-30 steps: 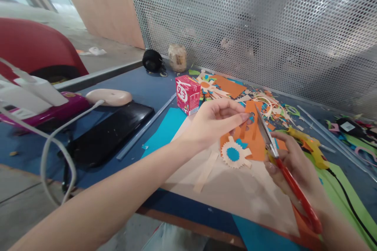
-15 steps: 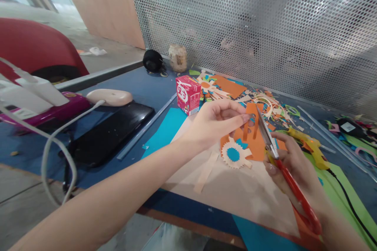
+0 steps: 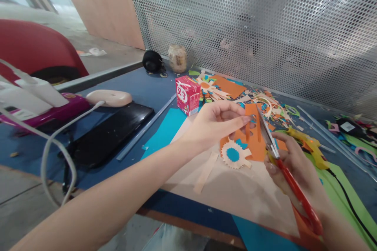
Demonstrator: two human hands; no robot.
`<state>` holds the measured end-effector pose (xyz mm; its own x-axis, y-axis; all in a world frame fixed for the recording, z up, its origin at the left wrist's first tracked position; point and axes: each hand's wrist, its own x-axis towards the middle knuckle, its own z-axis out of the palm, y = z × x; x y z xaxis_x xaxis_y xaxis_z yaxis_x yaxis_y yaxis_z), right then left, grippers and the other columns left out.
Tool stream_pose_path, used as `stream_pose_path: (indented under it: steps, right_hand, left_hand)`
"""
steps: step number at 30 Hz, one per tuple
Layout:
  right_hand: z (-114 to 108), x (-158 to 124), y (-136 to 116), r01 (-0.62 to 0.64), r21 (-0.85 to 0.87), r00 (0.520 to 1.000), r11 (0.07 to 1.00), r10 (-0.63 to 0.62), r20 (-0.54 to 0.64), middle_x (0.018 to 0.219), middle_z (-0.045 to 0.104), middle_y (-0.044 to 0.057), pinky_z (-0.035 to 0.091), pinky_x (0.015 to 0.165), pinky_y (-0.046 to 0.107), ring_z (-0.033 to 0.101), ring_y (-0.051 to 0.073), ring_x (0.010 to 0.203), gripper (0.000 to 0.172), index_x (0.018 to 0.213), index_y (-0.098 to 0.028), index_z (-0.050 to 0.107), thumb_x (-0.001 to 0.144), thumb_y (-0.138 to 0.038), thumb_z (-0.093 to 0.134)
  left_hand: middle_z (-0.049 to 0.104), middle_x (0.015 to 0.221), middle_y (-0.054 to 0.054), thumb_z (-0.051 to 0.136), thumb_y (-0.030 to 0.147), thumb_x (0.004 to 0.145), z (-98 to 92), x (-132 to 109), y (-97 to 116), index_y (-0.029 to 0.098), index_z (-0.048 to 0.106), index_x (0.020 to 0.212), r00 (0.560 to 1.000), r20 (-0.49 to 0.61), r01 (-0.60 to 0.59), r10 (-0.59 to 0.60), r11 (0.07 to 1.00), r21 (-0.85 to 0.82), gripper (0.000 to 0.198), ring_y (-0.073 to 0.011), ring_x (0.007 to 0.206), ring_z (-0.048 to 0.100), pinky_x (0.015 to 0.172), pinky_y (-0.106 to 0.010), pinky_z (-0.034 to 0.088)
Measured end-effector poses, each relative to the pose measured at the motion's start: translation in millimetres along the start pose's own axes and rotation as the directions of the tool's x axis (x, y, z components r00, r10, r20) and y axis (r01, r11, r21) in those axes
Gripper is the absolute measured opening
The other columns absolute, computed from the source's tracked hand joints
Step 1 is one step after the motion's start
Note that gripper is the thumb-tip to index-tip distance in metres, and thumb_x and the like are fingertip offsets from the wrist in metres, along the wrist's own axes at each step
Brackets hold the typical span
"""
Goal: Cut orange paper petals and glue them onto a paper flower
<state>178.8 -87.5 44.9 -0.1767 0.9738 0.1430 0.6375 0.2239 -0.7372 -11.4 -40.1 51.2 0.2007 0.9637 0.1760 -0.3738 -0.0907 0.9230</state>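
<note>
My left hand [image 3: 216,123] pinches the upper left edge of an orange paper sheet [image 3: 255,137] that has slits cut into its top. In my right hand [image 3: 291,166] are red-handled scissors [image 3: 284,170], fingers wrapped round the handles, with the blades [image 3: 265,129] lying along the sheet's right edge. A cream fringed paper flower with a blue centre [image 3: 234,155] lies on the beige paper [image 3: 235,192] just below the orange sheet.
A red drink carton [image 3: 187,95] stands left of my hand. Paper scraps [image 3: 273,106] pile up by the perforated metal screen [image 3: 253,27]. A yellow glue gun [image 3: 309,145] lies at right. A black tablet [image 3: 108,133], white cable [image 3: 55,141] and pink device [image 3: 53,106] sit left.
The orange sheet has shifted slightly and its cut strips stand a little more apart; the scissor blades have edged along it. Both hands stay almost where they were.
</note>
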Motion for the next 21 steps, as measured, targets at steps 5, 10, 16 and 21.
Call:
stream_pose_path:
  steps: [5, 10, 16, 21]
  right_hand:
    - [-0.5, -0.5, -1.1, 0.01, -0.038, 1.0, 0.999, -0.01, -0.003, 0.057, 0.047, -0.008, 0.032, 0.044, 0.024, 0.039, 0.011, 0.044, 0.039, 0.114, -0.025, 0.039, 0.081, -0.042, 0.051]
    - [-1.2, -0.9, -3.0, -0.006, -0.039, 1.0, 0.999, 0.006, 0.014, 0.056, 0.045, -0.008, 0.03, 0.045, 0.024, 0.037, 0.011, 0.044, 0.038, 0.114, -0.026, 0.038, 0.082, -0.043, 0.049]
    - [-2.1, -0.4, -2.7, -0.009, -0.041, 1.0, 0.999, 0.009, 0.012, 0.055, 0.044, -0.009, 0.028, 0.044, 0.024, 0.035, 0.01, 0.044, 0.038, 0.113, -0.025, 0.04, 0.08, -0.039, 0.052]
    - [-2.6, -0.3, -2.4, -0.025, -0.003, 0.999, 1.0, 0.025, 0.021, 0.055, 0.043, -0.008, 0.027, 0.043, 0.023, 0.034, 0.01, 0.044, 0.039, 0.113, -0.024, 0.04, 0.08, -0.039, 0.052]
  left_hand:
    - [0.068, 0.062, -0.001, 0.078, 0.024, 0.062, 0.3, 0.8, -0.5, 0.013, 0.059, 0.069, 1.0, 0.021, -0.019, 0.019, 1.0, 0.002, 0.023, -0.0072, 0.05, 0.058, 0.044, -0.017, 0.043]
    - [0.067, 0.063, 0.0, 0.075, 0.025, 0.065, -1.6, 0.4, -0.2, 0.014, 0.06, 0.071, 0.999, 0.018, -0.046, 0.046, 0.998, 0.03, 0.02, -0.0072, 0.049, 0.057, 0.044, -0.018, 0.044]
    - [0.068, 0.068, -0.001, 0.069, 0.022, 0.072, -6.6, 1.4, -3.5, 0.014, 0.063, 0.076, 0.996, 0.015, -0.087, 0.086, 0.994, 0.069, 0.011, -0.004, 0.046, 0.052, 0.046, -0.017, 0.043]
    - [0.067, 0.066, 0.0, 0.068, 0.023, 0.074, -8.1, 2.4, -5.1, 0.014, 0.066, 0.079, 0.99, -0.006, -0.141, 0.142, 0.984, 0.11, 0.01, -0.0041, 0.049, 0.053, 0.048, -0.017, 0.044]
